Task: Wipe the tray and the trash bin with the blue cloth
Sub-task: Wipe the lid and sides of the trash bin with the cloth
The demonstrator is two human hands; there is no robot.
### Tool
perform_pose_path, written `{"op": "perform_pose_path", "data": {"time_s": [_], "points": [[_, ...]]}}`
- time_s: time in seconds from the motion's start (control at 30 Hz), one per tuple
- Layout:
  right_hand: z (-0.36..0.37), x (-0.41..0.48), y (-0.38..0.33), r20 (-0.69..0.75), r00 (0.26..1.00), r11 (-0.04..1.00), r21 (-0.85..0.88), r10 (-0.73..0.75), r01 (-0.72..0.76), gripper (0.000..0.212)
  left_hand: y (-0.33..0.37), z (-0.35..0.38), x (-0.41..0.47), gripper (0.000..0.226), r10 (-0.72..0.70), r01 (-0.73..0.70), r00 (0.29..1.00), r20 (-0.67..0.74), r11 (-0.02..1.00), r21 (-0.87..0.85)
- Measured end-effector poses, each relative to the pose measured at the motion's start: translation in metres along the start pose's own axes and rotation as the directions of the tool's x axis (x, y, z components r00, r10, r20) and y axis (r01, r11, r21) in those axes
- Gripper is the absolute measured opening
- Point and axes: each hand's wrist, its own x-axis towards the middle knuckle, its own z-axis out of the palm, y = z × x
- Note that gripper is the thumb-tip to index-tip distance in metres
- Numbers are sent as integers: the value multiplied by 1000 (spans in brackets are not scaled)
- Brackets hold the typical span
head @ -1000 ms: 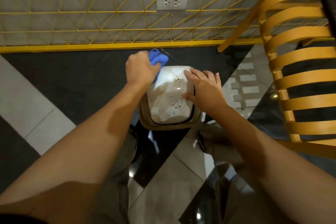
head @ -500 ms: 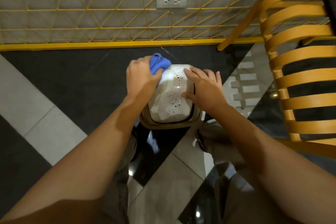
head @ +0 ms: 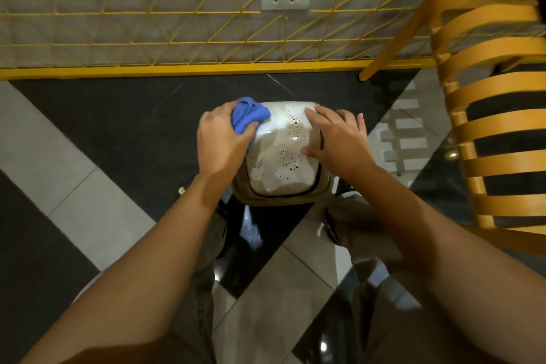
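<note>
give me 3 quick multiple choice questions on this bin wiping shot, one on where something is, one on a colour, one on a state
1. Where is the blue cloth on the trash bin?
A. far left corner of the lid
B. near right corner
C. on the floor beside it

2. What colour is the chair at the right?
A. white
B. orange-yellow
C. green

3. How is the right hand?
A. clenched on the cloth
B. raised off the bin
C. open, spread flat on the lid

Answers: 1 A, the left hand presses the cloth there. 2 B, its curved slats show that colour. 3 C, fingers lie splayed on the lid's right side.
</note>
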Motion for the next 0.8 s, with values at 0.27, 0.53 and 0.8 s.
{"op": "perform_pose_path", "data": {"time_s": [0.27,0.53,0.8], "points": [[-1,0,-1,11,1000,1000,2,-3,3,74,-3,11,-32,33,65,-65,998,-1,997,31],[-3,2,0,22,1000,1000,-12,-3,3,74,7,16,-13,23,122,-124,992,27,990,69],[-5,-1,-1,17,1000,999,-50,-11,12,74,18,13,-34,21,12,-11,999,30,999,-41]]}}
